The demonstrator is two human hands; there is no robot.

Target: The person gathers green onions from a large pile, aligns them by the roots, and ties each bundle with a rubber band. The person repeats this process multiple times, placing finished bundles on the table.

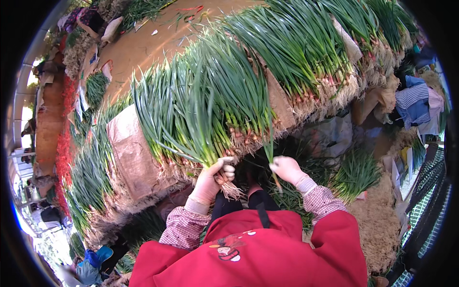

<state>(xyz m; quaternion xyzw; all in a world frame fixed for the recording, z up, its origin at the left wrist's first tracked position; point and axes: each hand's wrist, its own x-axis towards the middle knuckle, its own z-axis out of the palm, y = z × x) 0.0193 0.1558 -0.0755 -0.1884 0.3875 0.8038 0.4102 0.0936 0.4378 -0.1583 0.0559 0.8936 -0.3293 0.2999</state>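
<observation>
My gloved left hand is closed around a bunch of green onions, its pale roots hanging below the fist and its leaves pointing away from me. To the right, my gloved right hand pinches a thin green onion stalk, apart from the bunch. The stalk's root end sticks out below the fingers. Just beyond both hands lies a long row of green onions, roots towards me. A brown paper sheet lies in the row at left, and another brown sheet shows further right.
A heap of green onions lies on the right near a mat of dry roots. Loose leaves cover the ground by my legs. Co-workers are bent over at right and lower left. Behind the row is brown flooring.
</observation>
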